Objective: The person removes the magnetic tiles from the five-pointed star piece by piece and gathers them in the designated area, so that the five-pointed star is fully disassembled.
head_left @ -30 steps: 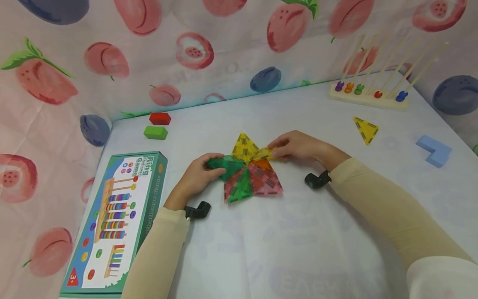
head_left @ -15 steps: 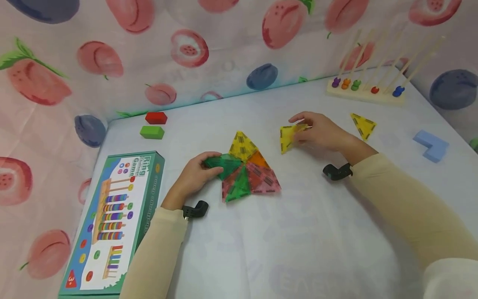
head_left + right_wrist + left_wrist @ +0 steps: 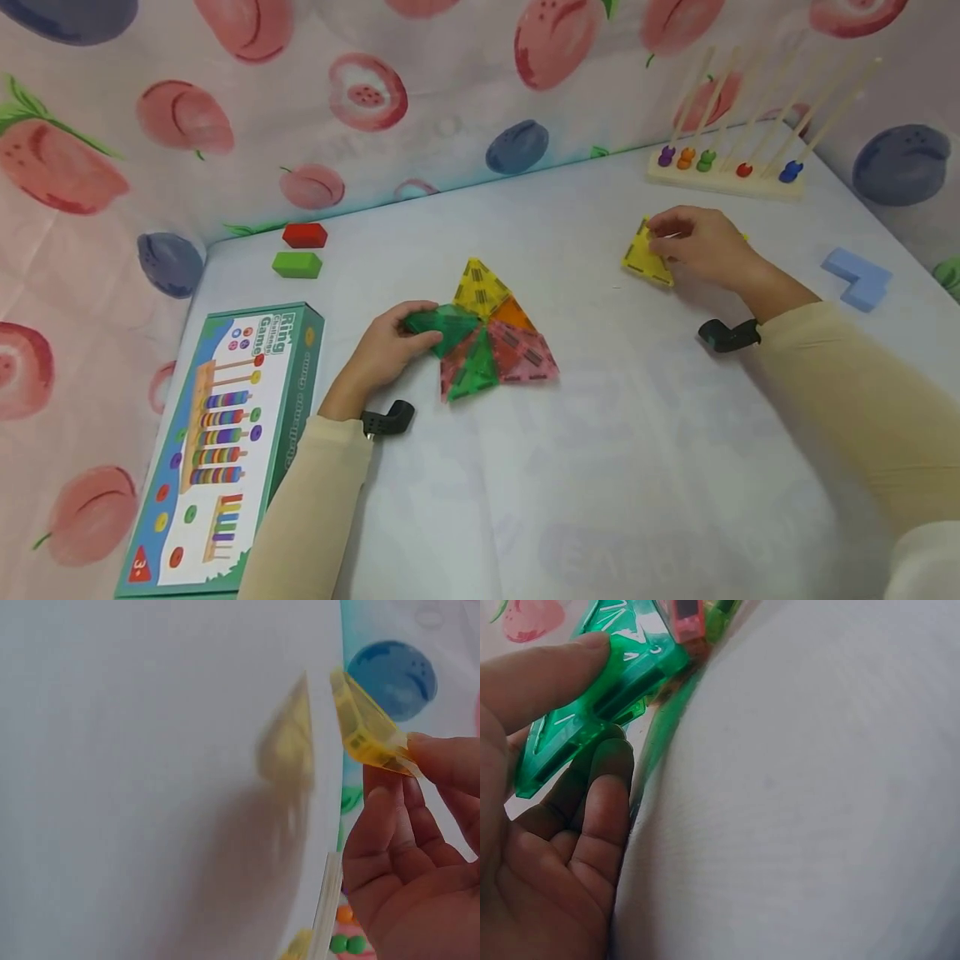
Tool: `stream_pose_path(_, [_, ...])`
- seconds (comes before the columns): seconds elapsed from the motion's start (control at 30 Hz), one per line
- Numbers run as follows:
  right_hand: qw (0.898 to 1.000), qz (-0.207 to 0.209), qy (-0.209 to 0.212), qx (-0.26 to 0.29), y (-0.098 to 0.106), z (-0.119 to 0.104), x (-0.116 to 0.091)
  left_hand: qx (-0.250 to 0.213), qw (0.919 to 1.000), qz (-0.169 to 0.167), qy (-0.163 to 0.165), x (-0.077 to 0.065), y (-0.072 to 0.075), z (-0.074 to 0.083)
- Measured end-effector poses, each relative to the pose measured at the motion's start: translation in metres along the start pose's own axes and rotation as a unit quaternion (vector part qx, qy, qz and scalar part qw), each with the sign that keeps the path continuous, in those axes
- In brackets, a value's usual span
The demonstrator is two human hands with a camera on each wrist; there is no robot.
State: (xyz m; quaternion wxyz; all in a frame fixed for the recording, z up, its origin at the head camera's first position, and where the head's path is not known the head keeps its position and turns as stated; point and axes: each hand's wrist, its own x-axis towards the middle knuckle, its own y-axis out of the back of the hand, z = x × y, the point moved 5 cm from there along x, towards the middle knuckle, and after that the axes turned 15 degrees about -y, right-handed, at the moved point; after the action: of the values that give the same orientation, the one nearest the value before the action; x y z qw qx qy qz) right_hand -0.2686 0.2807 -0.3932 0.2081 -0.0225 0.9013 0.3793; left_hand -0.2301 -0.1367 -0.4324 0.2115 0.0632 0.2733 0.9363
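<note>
My left hand [image 3: 382,354] pinches a green translucent triangular magnetic tile [image 3: 592,705] between thumb and fingers. That tile is at the left side of a group of joined tiles [image 3: 528,354] in yellow, orange, red and green, which meet at a middle point. Away to the right, my right hand [image 3: 708,242] pinches a yellow triangular magnetic tile [image 3: 643,254] by one part. In the right wrist view this yellow tile [image 3: 364,727] is lifted off the table, its yellowish shadow on the cloth. Another yellow tile is mostly hidden behind the right hand.
A wooden peg stand [image 3: 723,179] with coloured beads stands at the back right. A light blue L-shaped block [image 3: 858,279] lies at far right. Red [image 3: 304,235] and green [image 3: 297,265] blocks lie at the back left. A game box [image 3: 225,433] lies at the left.
My right hand has pulled the yellow tile away from the joined tiles and carried it right, toward the other yellow tile. The left hand keeps its hold on the green tile.
</note>
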Motion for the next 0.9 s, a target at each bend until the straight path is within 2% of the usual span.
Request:
stream_pose_path(0.17, [0.999, 0.011, -0.016, -0.046, 0.013, 0.015, 0.01, -0.002, 1.0, 0.004, -0.002, 0.0, 0.001, 0.002])
stream_pose_path(0.47, [0.997, 0.012, -0.041, -0.069, 0.03, 0.035, 0.02, 0.0, 1.0, 0.004, -0.001, 0.0, 0.0, 0.0])
stream_pose_path(0.77, [0.996, 0.023, -0.051, -0.069, 0.032, 0.034, 0.02, -0.005, 1.0, 0.007, 0.0, 0.0, 0.001, 0.0])
stream_pose_path(0.9, [0.997, 0.006, -0.045, -0.059, 0.028, 0.026, 0.01, -0.003, 1.0, 0.007, 0.001, 0.0, 0.001, -0.001])
